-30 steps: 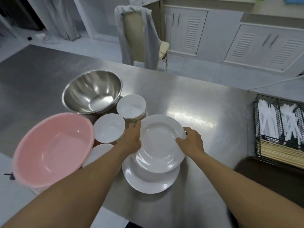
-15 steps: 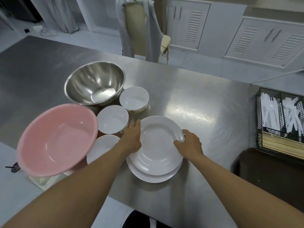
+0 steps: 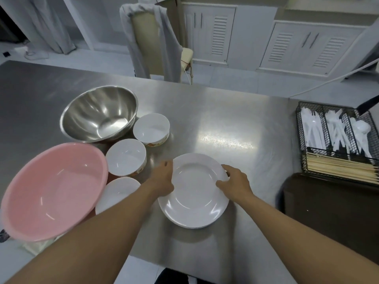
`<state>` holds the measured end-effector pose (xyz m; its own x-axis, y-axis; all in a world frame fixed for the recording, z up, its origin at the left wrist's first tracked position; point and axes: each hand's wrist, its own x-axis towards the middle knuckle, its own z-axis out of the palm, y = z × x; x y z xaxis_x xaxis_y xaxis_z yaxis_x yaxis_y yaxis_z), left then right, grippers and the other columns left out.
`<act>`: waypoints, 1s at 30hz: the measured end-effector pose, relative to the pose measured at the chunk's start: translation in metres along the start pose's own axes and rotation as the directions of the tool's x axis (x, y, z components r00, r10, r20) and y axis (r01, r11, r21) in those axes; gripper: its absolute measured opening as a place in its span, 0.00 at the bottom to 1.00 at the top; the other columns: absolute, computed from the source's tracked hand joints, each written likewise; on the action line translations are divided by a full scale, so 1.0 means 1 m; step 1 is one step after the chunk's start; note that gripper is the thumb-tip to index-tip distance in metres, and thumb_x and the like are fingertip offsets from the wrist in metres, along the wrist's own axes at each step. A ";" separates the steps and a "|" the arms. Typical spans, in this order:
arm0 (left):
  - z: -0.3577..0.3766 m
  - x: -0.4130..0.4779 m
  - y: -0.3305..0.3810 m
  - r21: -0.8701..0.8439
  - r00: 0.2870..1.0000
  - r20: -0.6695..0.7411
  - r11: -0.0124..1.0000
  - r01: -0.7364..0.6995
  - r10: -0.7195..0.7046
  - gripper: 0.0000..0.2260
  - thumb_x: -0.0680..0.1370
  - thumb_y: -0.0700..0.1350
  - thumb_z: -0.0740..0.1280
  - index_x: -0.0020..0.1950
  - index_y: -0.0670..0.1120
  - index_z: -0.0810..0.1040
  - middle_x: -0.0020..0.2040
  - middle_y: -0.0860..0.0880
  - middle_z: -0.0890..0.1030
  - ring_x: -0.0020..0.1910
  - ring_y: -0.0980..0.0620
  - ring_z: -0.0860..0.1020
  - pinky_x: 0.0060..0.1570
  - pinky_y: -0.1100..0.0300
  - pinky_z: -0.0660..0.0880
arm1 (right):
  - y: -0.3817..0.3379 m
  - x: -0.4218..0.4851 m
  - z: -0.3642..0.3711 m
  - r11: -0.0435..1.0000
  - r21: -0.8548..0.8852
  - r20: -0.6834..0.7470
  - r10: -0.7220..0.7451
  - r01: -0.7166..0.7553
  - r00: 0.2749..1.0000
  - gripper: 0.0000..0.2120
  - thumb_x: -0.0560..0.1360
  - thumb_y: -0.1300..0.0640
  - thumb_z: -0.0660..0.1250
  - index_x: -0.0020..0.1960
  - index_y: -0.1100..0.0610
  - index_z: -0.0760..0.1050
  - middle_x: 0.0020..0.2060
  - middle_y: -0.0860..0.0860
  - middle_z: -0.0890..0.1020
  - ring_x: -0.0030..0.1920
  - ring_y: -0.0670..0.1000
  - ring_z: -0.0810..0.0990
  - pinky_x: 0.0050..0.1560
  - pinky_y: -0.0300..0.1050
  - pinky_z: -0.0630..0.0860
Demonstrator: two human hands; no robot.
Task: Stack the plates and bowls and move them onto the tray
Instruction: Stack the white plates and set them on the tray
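A white plate (image 3: 193, 191) lies squarely on a second white plate, whose rim just shows beneath it, on the steel table (image 3: 225, 124). My left hand (image 3: 162, 181) grips the top plate's left rim and my right hand (image 3: 235, 184) its right rim. Two white bowls (image 3: 151, 129) (image 3: 126, 156) stand upright to the left, and a third white dish (image 3: 117, 193) is partly hidden by my left forearm. A steel mixing bowl (image 3: 98, 113) and a pink basin (image 3: 51, 191) sit further left. No tray is recognisable in view.
A black wire caddy (image 3: 336, 140) with white plastic cutlery and wooden chopsticks stands at the right edge, above a dark brown surface (image 3: 328, 212). A chair (image 3: 151, 42) draped with cloth stands behind the table. The table's near edge runs just below the plates.
The top plate came down and slid toward me until it covered the lower plate; both hands stayed on its rims.
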<state>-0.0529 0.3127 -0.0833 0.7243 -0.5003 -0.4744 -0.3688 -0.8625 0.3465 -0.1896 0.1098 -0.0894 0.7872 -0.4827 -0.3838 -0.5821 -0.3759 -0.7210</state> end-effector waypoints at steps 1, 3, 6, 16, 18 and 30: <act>0.000 0.003 0.006 0.003 1.000 -0.001 1.000 -0.013 0.013 0.31 0.70 0.37 0.68 0.71 0.45 0.62 0.68 0.43 0.69 0.65 0.40 0.72 0.64 0.49 0.73 | 0.002 -0.001 -0.006 1.000 0.007 -0.017 0.000 0.000 1.000 0.19 0.71 0.59 0.69 0.60 0.47 0.79 0.44 0.45 0.81 0.47 0.52 0.81 0.48 0.49 0.80; 0.000 0.009 0.019 0.016 0.999 -0.002 0.999 -0.040 0.040 0.31 0.69 0.38 0.68 0.71 0.45 0.63 0.66 0.43 0.70 0.64 0.40 0.72 0.63 0.47 0.74 | 0.007 -0.002 -0.018 1.000 0.027 -0.049 0.011 -0.010 0.999 0.19 0.71 0.59 0.68 0.61 0.47 0.79 0.45 0.44 0.81 0.47 0.51 0.80 0.46 0.46 0.78; -0.003 0.017 0.046 0.046 0.995 0.012 0.994 -0.099 0.099 0.31 0.69 0.37 0.67 0.71 0.44 0.61 0.65 0.42 0.68 0.64 0.37 0.71 0.63 0.47 0.73 | 0.017 -0.005 -0.038 0.998 0.053 -0.109 0.039 -0.034 0.993 0.19 0.72 0.59 0.68 0.61 0.46 0.78 0.46 0.45 0.81 0.46 0.50 0.80 0.42 0.42 0.76; 0.005 0.039 0.166 0.116 0.944 0.074 0.937 -0.329 0.322 0.35 0.73 0.38 0.65 0.77 0.43 0.53 0.68 0.42 0.65 0.62 0.36 0.71 0.56 0.51 0.73 | 0.065 -0.037 -0.120 0.976 0.161 -0.391 0.200 -0.147 0.898 0.21 0.71 0.59 0.70 0.63 0.49 0.78 0.50 0.50 0.82 0.49 0.54 0.80 0.47 0.46 0.77; 0.012 0.040 0.194 0.109 0.919 0.088 0.914 -0.392 0.384 0.34 0.73 0.37 0.65 0.76 0.41 0.55 0.67 0.42 0.66 0.61 0.36 0.72 0.53 0.52 0.72 | 0.081 -0.045 -0.138 0.959 0.210 -0.446 0.267 -0.190 0.854 0.23 0.71 0.59 0.71 0.65 0.50 0.75 0.52 0.50 0.81 0.52 0.54 0.79 0.49 0.49 0.78; 0.089 0.034 0.334 0.083 0.795 0.251 0.806 -0.586 0.552 0.36 0.74 0.40 0.68 0.77 0.41 0.52 0.67 0.41 0.64 0.64 0.39 0.70 0.61 0.49 0.72 | 0.186 -0.091 -0.218 0.910 0.189 -0.623 0.402 -0.369 0.671 0.21 0.74 0.61 0.64 0.64 0.49 0.75 0.56 0.57 0.78 0.55 0.59 0.78 0.56 0.53 0.78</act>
<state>-0.2030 0.0010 -0.0559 0.2259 -0.8930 -0.3891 -0.7702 -0.4083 0.4900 -0.4137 -0.0891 -0.0630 0.1675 -0.9679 -0.1876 -0.7816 -0.0144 -0.6236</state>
